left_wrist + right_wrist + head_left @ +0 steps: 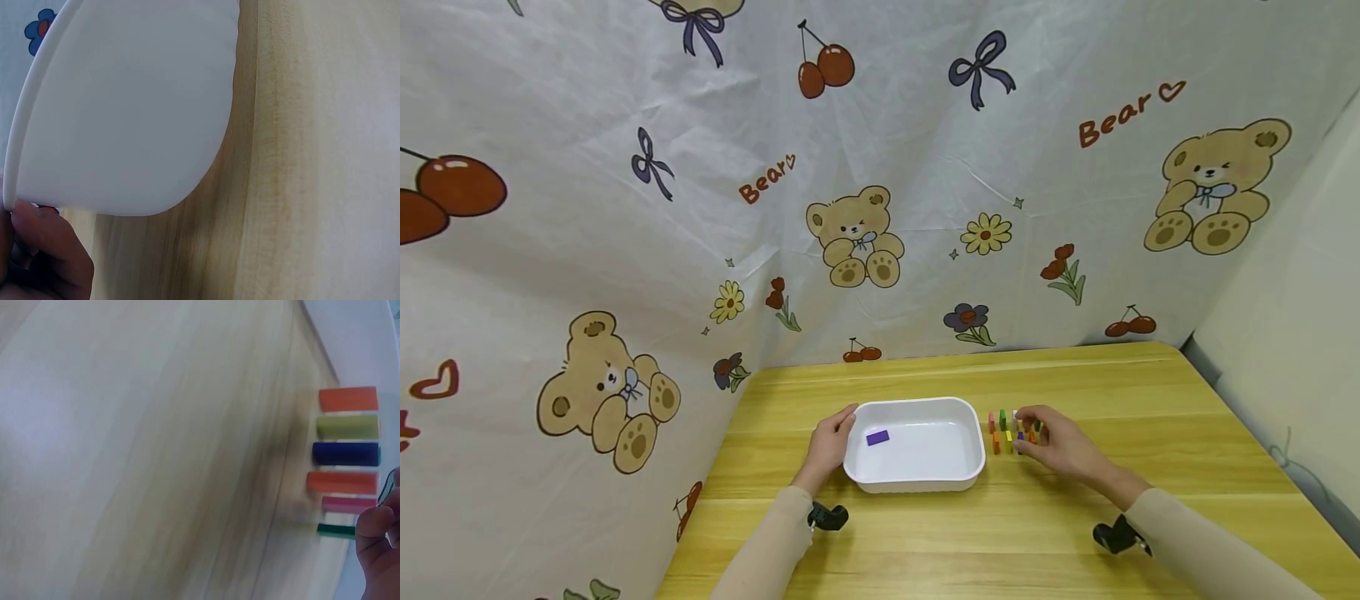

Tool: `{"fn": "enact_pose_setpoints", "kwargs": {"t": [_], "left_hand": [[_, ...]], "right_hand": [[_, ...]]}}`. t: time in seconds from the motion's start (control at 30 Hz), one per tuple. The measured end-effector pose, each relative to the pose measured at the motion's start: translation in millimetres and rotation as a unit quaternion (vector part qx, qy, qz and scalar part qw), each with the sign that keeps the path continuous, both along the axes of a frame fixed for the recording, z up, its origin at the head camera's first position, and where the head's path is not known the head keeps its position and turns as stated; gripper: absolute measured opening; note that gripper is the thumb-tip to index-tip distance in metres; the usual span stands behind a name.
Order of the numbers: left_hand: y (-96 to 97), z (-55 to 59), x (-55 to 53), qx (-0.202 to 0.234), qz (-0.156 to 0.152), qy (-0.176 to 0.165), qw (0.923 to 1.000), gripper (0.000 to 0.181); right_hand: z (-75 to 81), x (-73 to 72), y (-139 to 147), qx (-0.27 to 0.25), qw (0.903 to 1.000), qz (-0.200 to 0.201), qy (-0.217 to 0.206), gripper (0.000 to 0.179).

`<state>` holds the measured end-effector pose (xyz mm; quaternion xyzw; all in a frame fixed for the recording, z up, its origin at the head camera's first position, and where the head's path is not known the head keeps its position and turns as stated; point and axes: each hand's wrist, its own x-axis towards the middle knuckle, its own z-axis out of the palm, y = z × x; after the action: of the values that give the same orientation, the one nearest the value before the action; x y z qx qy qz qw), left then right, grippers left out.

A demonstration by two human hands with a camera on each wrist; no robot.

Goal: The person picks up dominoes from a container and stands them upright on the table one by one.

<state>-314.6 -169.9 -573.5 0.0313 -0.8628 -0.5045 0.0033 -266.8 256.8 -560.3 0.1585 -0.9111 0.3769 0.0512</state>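
Observation:
My left hand (829,448) grips the left rim of a white plastic tub (917,486), thumb and fingers pinching its edge in the left wrist view. Inside the tub, toward its left end, lies a purple block (877,437). Small coloured blocks stand on end in two rows right of the tub, including a pink block (991,422), a yellow block (1009,442) and a blue block (345,454). Over the right part of these rows is my right hand (1067,446), thumb and fingers apart. It hides some blocks; a dark green block (335,531) is near its thumb.
All of this is on a yellow wood-grain table (910,550). A white cloth (917,150) printed with bears, bows and cherries hangs behind and to the left. On the right are a pale wall (1300,317) and a thin cable (1296,467) beside the table edge.

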Motion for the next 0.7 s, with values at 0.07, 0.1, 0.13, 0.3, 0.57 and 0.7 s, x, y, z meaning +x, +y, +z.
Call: {"fn": "enact_pose_setpoints", "kwargs": {"t": [0.07, 0.1, 0.13, 0.3, 0.57, 0.7], "left_hand": [[-0.2, -0.1, -0.2, 0.002, -0.001, -0.001, 1.0000, 0.038], [-0.3, -0.1, -0.2, 0.002, -0.001, -0.002, 1.0000, 0.038], [-0.3, -0.2, -0.3, 0.002, -0.001, -0.001, 1.0000, 0.037], [0.1, 0.2, 0.2, -0.002, -0.001, 0.001, 1.0000, 0.037], [0.5, 0.0, -0.5, -0.010, 0.000, 0.007, 0.9999, 0.038], [0.3, -0.9, -0.6, -0.009, -0.001, 0.007, 0.9999, 0.038]], "right_hand": [[4.3, 0.8, -4, 0.007, 1.0000, 0.002, 0.005, 0.044], [6.2, 1.3, -7, 0.008, 0.9999, 0.004, 0.008, 0.044], [7.7, 1.8, -9, 0.008, 0.9999, 0.005, 0.009, 0.044], [14.5, 4.8, -21, -0.007, 0.9999, 0.013, 0.006, 0.042], [25.6, 9.6, -43, -0.031, 0.9977, 0.056, 0.023, 0.034], [26.2, 8.5, -56, -0.045, 0.9957, 0.079, 0.018, 0.035]]}}
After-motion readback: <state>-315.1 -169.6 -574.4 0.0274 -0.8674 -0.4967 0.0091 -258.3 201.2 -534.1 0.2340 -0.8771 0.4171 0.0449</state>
